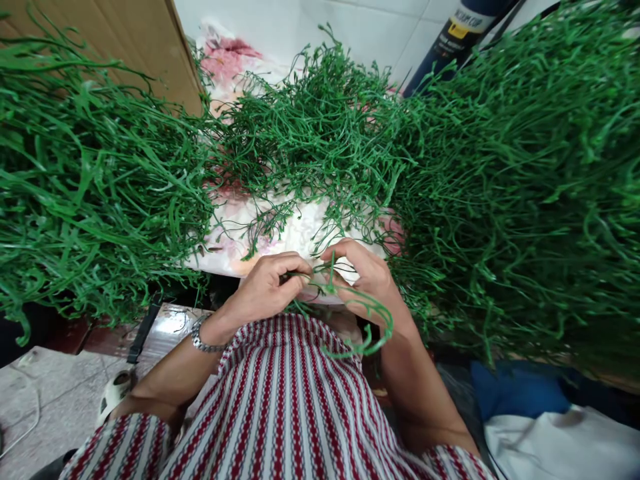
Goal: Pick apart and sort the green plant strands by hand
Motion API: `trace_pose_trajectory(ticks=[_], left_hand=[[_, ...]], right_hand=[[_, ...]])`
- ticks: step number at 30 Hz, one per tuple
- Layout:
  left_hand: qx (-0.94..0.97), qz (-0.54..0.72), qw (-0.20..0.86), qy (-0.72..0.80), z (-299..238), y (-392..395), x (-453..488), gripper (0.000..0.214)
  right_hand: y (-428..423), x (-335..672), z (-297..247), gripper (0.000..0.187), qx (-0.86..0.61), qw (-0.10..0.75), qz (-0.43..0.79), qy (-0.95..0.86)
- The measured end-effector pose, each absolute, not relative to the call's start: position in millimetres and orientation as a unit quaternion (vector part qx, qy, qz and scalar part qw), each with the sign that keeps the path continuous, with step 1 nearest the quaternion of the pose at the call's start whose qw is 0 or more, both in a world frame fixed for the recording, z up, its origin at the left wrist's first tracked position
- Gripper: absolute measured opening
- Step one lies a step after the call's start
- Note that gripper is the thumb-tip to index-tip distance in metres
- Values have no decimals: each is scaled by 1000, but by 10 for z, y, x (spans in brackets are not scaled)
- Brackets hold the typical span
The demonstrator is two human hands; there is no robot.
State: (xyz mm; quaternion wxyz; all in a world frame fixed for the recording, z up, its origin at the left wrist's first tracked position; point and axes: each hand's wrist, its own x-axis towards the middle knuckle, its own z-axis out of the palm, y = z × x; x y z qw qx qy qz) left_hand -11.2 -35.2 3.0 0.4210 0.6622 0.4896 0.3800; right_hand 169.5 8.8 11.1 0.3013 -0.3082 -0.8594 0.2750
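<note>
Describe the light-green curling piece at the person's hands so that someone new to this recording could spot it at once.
Find the striped shirt at the bottom centre, then the right hand just above it. The curling piece loops in front of that hand and down over the shirt. Its paler green and wide, open curls set it apart from the darker, tangled green piles beyond.

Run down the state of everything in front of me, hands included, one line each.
Left hand: closed, pinching thin dark-green stems.
Right hand: fingers curled, grip unclear.
Light-green curly strand: curled, in front of the right hand.
Bushy green left pile: tangled.
Sparser green middle pile: spread loosely.
Bushy green right pile: tangled.
Dark-blue cylindrical bottle: appears tilted, partly hidden.
Silver metal wristband: worn.
Brown cardboard panel: upright, partly hidden.
</note>
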Motion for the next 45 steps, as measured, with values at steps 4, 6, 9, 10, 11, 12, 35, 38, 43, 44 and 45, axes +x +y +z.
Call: trace_pose_trajectory(ticks=[4, 6, 9, 10, 11, 12, 35, 38, 43, 44, 45], left_hand=[[629, 442, 431, 472, -5, -338, -125, 10], [620, 466, 421, 470, -35, -333, -144, 10], [631, 471, 395, 473, -73, -335, -170, 10], [639, 468, 381, 477, -82, -338, -175, 11], [651, 462, 362, 482, -87, -343, -178, 11], [665, 451, 339, 489, -90, -349, -180, 13], [640, 395, 419, 509, -61, -377, -133, 17], [664, 375, 403, 506, -62, -365, -139, 17], [728, 327, 371, 475, -54, -355, -148, 17], [738, 314, 371, 468, -55, -354, -154, 18], [747, 306, 369, 461, -57, -354, -162, 18]], right_hand=[[94, 1703, 138, 13, -288, 268, 272, -878], [97, 1728, 169, 27, -271, 241, 264, -894], [120, 1778, 227, 44, -243, 225, 279, -902], [131, 1790, 246, 46, -237, 220, 289, -901], [142, 1796, 263, 47, -233, 210, 298, -902], [152, 1798, 277, 45, -231, 194, 306, -903], [-2, 1594, -90, 12, -306, 330, 361, -817], [20, 1608, -82, 12, -303, 306, 400, -809], [71, 1646, -58, 11, -271, 245, 428, -827], [81, 1653, -52, 11, -266, 228, 443, -825], [89, 1658, -46, 12, -262, 214, 457, -822]])
